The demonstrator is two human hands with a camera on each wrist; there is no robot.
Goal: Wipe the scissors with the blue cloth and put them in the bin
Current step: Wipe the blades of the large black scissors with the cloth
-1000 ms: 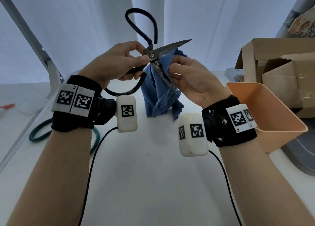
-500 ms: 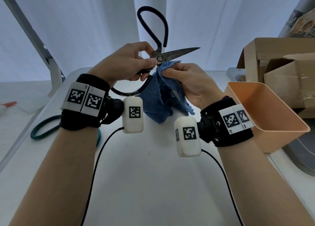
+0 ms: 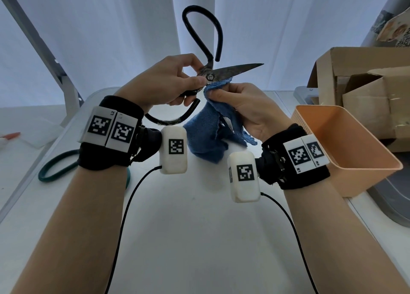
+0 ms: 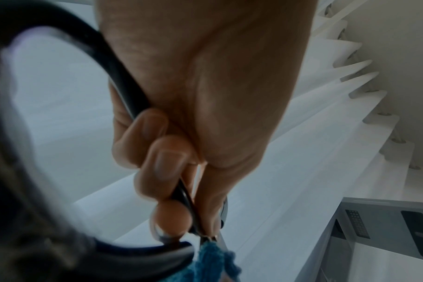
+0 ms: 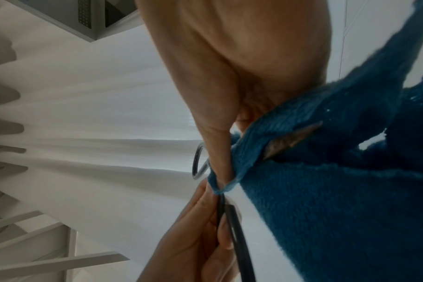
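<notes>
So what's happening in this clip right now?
A person is cleaning a pair of scissors. The left hand grips them near the pivot, blades spread open, while the right hand pinches the blue cloth around the lower blade close to the pivot. The orange bin stands on the table at the right; the scissors are not in it yet.

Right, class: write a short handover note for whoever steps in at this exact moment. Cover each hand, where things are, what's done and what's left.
Left hand: pinches the scissors near the pivot, held up above the table, blades open.
Right hand: grips the cloth, wrapped round the lower blade next to the pivot.
Bin: on the table to the right; nothing shows inside it.
Done: wiping is under way on the lower blade.
Left: finish wiping, upper blade probably too, then put the scissors in the bin.
</notes>
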